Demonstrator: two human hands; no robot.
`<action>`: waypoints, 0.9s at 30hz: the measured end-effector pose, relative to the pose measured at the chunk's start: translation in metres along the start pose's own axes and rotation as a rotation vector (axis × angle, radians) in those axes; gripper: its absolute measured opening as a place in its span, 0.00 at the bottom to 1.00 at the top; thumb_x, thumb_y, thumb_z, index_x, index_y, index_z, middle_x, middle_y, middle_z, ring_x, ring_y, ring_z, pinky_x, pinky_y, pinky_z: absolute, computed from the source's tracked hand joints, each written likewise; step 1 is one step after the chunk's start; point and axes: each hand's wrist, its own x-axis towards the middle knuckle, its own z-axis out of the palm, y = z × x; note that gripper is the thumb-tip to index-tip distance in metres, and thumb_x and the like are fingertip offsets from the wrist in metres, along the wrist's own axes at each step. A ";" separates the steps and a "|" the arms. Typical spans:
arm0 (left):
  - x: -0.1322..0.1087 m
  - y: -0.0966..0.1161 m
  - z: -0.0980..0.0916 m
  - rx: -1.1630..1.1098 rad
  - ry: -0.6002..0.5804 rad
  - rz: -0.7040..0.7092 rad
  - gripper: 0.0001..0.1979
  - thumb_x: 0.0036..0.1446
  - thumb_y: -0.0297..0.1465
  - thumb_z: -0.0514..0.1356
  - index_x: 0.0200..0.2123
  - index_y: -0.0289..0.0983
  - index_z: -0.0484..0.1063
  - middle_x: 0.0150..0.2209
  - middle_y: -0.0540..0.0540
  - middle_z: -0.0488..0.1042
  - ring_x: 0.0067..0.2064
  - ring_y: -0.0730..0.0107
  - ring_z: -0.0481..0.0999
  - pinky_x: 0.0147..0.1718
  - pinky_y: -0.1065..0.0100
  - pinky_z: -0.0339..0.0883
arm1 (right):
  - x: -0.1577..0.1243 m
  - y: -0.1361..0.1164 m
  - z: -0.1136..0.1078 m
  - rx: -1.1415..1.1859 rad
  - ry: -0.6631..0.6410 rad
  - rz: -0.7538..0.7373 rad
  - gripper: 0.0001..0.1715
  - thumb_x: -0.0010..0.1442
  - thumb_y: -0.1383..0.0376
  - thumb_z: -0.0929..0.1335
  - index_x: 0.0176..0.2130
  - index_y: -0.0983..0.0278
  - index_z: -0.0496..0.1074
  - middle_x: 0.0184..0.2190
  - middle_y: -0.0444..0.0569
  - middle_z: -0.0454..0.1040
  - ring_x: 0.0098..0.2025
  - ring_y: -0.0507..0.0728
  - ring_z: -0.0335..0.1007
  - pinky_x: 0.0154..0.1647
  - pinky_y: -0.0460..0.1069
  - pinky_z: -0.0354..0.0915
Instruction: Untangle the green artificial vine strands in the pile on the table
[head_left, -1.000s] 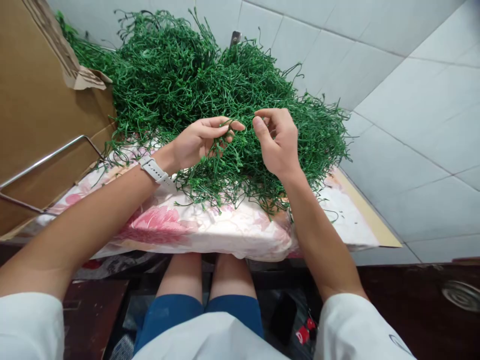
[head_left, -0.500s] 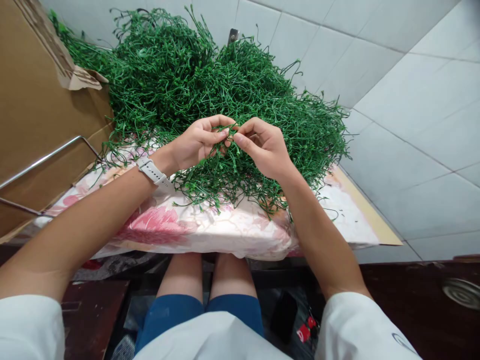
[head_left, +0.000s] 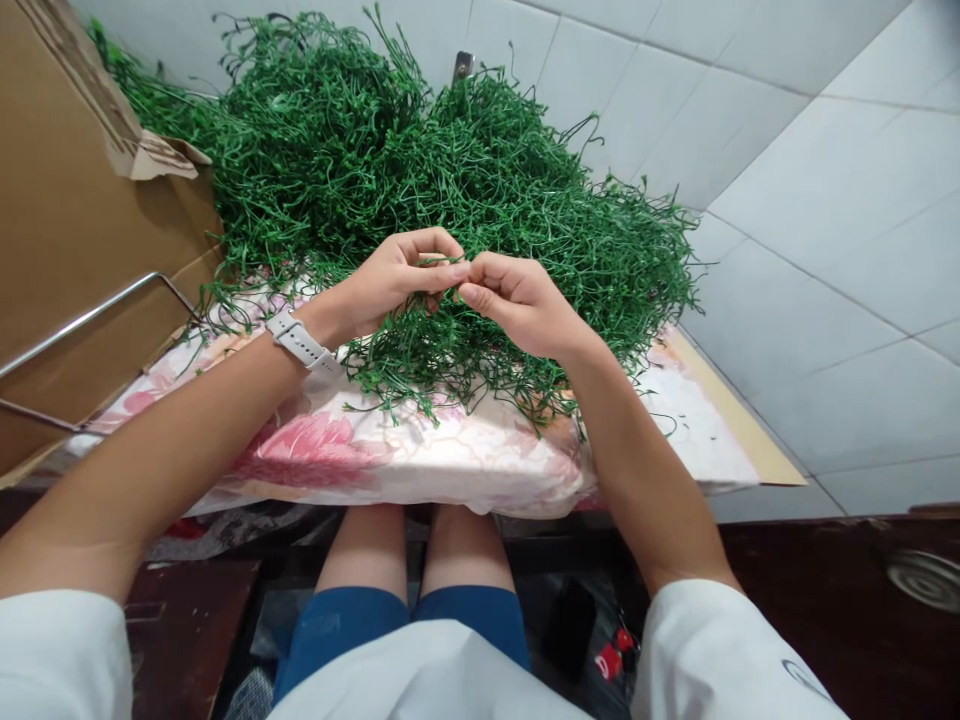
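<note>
A big tangled heap of thin green plastic-looking stems [head_left: 315, 170] with small tips covers the back of the table. In front of it, my left hand [head_left: 405, 275] pinches a green stem [head_left: 442, 261] between thumb and fingers. My right hand [head_left: 517, 300] is closed too, its thumb and forefinger meeting the left fingertips. What the right fingers grip is mostly hidden, too small to make out. Loose stems [head_left: 420, 365] hang and lie just below both hands.
A floral cloth [head_left: 450, 460] covers the table. On the left stand a cardboard box [head_left: 67, 220] and a metal rod frame [head_left: 90, 318]. White wall tiles [head_left: 810, 250] rise behind and to the right. A dark phone-like object [head_left: 568, 625] lies below the table.
My right hand has shifted slightly left and down, and its fingertips now meet those of my left hand. The stem between them shows less than before.
</note>
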 end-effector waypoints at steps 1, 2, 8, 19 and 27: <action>0.001 -0.001 0.001 0.016 0.015 0.011 0.16 0.51 0.37 0.76 0.31 0.36 0.73 0.25 0.53 0.72 0.24 0.80 0.69 0.24 0.75 0.62 | 0.000 0.000 -0.001 -0.020 -0.003 -0.004 0.29 0.63 0.42 0.71 0.30 0.63 0.67 0.23 0.38 0.57 0.25 0.48 0.48 0.27 0.48 0.48; 0.002 -0.002 0.001 0.027 0.026 0.022 0.16 0.52 0.38 0.75 0.31 0.36 0.73 0.25 0.53 0.72 0.24 0.80 0.69 0.24 0.75 0.62 | 0.000 -0.001 -0.001 -0.038 -0.004 -0.002 0.29 0.64 0.42 0.71 0.30 0.63 0.68 0.23 0.39 0.58 0.25 0.48 0.49 0.27 0.48 0.48; 0.005 -0.006 0.008 0.041 0.082 0.071 0.19 0.55 0.42 0.73 0.29 0.36 0.70 0.24 0.53 0.72 0.25 0.79 0.69 0.25 0.75 0.63 | -0.002 -0.003 0.000 -0.005 -0.016 0.064 0.28 0.62 0.43 0.73 0.31 0.63 0.68 0.22 0.38 0.57 0.25 0.49 0.48 0.25 0.48 0.45; 0.006 -0.007 0.014 -0.113 0.128 0.022 0.16 0.61 0.31 0.68 0.28 0.37 0.65 0.22 0.55 0.66 0.24 0.80 0.70 0.26 0.75 0.64 | 0.002 0.005 0.016 0.257 0.035 0.073 0.28 0.61 0.42 0.73 0.33 0.61 0.65 0.28 0.40 0.66 0.24 0.47 0.52 0.24 0.46 0.50; -0.005 -0.005 0.015 -0.262 -0.030 -0.018 0.18 0.62 0.33 0.67 0.27 0.37 0.61 0.22 0.55 0.60 0.19 0.84 0.62 0.20 0.76 0.59 | -0.001 0.013 0.023 0.443 -0.025 -0.008 0.29 0.60 0.42 0.74 0.30 0.60 0.62 0.20 0.36 0.56 0.20 0.46 0.46 0.22 0.47 0.50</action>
